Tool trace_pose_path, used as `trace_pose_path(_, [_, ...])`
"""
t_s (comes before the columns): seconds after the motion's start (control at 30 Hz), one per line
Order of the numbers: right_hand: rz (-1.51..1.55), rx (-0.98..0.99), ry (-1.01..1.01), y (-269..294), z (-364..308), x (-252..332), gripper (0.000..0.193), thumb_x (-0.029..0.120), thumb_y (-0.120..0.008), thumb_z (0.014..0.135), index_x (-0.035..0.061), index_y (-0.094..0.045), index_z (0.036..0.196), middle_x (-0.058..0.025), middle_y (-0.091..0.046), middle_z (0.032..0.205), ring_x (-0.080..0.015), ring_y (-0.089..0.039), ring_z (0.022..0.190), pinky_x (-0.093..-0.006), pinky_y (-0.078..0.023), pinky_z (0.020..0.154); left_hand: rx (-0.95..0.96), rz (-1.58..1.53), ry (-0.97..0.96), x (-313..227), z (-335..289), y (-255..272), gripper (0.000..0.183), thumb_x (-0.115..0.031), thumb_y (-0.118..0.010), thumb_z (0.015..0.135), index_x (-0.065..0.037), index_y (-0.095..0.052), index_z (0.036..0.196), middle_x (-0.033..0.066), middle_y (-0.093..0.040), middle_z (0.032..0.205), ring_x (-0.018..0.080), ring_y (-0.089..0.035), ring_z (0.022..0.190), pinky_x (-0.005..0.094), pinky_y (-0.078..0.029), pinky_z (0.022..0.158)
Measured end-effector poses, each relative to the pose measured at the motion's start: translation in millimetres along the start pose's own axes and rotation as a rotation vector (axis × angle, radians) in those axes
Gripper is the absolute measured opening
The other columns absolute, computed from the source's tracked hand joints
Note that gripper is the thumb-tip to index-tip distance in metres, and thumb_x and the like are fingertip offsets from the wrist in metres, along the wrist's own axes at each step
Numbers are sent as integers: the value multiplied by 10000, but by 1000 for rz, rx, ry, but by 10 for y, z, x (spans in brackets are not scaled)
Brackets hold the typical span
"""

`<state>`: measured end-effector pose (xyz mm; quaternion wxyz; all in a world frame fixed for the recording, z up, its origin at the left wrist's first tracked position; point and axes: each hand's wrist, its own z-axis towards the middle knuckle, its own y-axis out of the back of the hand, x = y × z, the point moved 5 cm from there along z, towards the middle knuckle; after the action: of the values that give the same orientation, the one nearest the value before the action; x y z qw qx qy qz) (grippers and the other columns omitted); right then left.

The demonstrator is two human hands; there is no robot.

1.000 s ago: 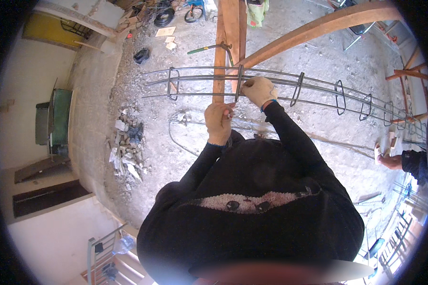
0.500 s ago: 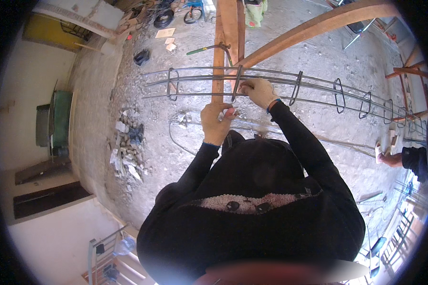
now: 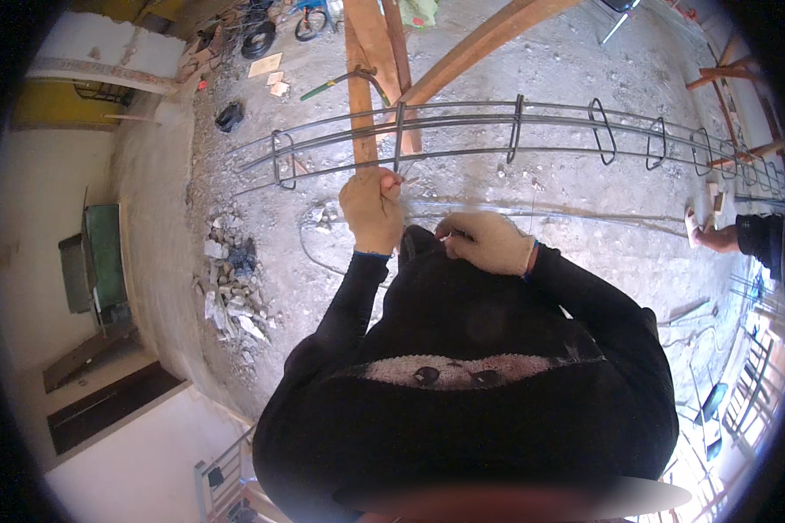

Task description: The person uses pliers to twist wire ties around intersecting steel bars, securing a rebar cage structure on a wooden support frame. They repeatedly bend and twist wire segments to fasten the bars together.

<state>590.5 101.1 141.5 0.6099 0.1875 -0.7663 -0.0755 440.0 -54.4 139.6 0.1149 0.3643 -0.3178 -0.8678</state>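
Note:
A long rebar cage [image 3: 462,154] of dark steel bars with bent stirrups [image 3: 515,131] runs from left to right in front of me, resting on a wooden beam [image 3: 364,144]. My left hand [image 3: 373,213], in a cream glove, is closed in a pinch just below the near bar, beside a stirrup. A thin bit, perhaps wire, shows at its fingertips; what it grips is unclear. My right hand [image 3: 490,242], gloved too, is held close to my body, apart from the cage. Its fingers are curled together, and whatever they hold is too small to make out.
A green-handled tool [image 3: 320,90] lies across the wood at the far side. Broken rubble [image 3: 227,292] is piled on the left floor. Loose bars [image 3: 584,215] lie below the cage. At right is another person's foot [image 3: 699,231]. A slanted timber [image 3: 488,48] rises beyond the cage.
My right hand has left the cage and come back toward my body. The left hand stays by the near bar. The whole view has shifted and turned slightly.

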Motion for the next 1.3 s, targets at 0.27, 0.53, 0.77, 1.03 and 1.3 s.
trace_pose_path(0.27, [-414, -170, 213, 287, -412, 341, 145, 222, -721, 976, 110, -753, 1063, -135, -767, 951, -401, -757, 923, -529, -588, 795, -4, -70, 127, 152, 13, -76, 151, -191, -727, 954, -82, -742, 850, 132, -727, 841, 410, -706, 856, 520, -525, 755])
trace_pose_path(0.53, [-691, -149, 276, 617, -588, 701, 142, 184, -743, 922, 155, -747, 1061, -120, -745, 842, -389, -761, 801, -525, -581, 691, -43, -148, 103, 11, -67, -177, 135, -153, -725, 994, -80, -721, 881, 112, -714, 866, 375, -694, 857, 501, -522, 785])
trace_pose_path(0.77, [-528, -454, 441, 1095, -586, 835, 269, 110, -767, 895, 135, -795, 1161, -126, -787, 865, -364, -775, 794, -471, -595, 695, 197, -587, 130, -58, -264, -96, 262, -235, -631, 1093, -24, -635, 938, 108, -706, 984, 272, -674, 882, 387, -518, 810])
trace_pose_path(1.03, [-304, -770, 186, 1534, -683, 613, 153, 84, -679, 1055, 27, -792, 1141, -159, -789, 885, -227, -811, 796, -341, -591, 696, 591, -1159, 605, -54, -466, -103, 148, -147, -654, 1000, -6, -639, 959, 114, -718, 1012, 189, -675, 952, 320, -534, 830])
trace_pose_path(1.3, [-951, -189, -182, 1120, -733, 385, 102, 176, -668, 931, 142, -758, 963, -168, -739, 790, -413, -747, 759, -552, -577, 717, 259, -270, 84, -384, 196, 555, 81, -79, -731, 918, -4, -759, 917, 122, -752, 821, 274, -725, 771, 388, -536, 718])
